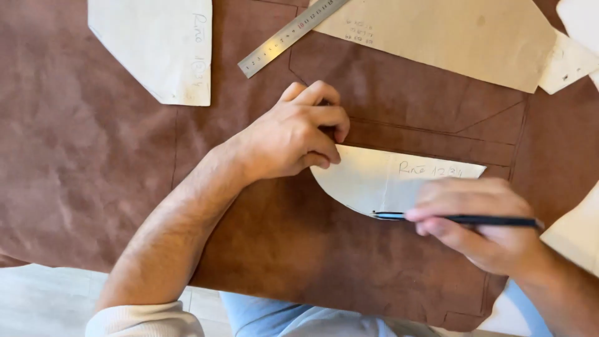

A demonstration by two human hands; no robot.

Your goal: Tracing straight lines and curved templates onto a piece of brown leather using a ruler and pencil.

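The left hand (pixel 290 134) pressed down on the straight top edge of a half-round paper shape (pixel 380 184), with its fingers curled and their tips on the paper, gripping nothing. The right hand (pixel 483 221) pinched a thin black pen (pixel 462 219) between thumb and fingers. The pen lay almost flat, and its tip touched the curved lower edge of the half-round paper shape. That shape lay on a big brown leather sheet (pixel 93 156), near the middle, just in front of the person. Thin drawn lines showed on the leather above the shape and to its left. There were no boxes, bowls or other things to hold stuff in view, so nothing sat inside anything. One pen could be seen. One metal ruler (pixel 287 39) lay slanted above the left hand, with its far end on a big pale paper piece (pixel 449 37) at the top. One more pale paper piece (pixel 156 47) with a pointed corner lay at the top left, well apart from the hands. Bits of other pale paper pieces stuck in at the right edge, but how many I could not tell.
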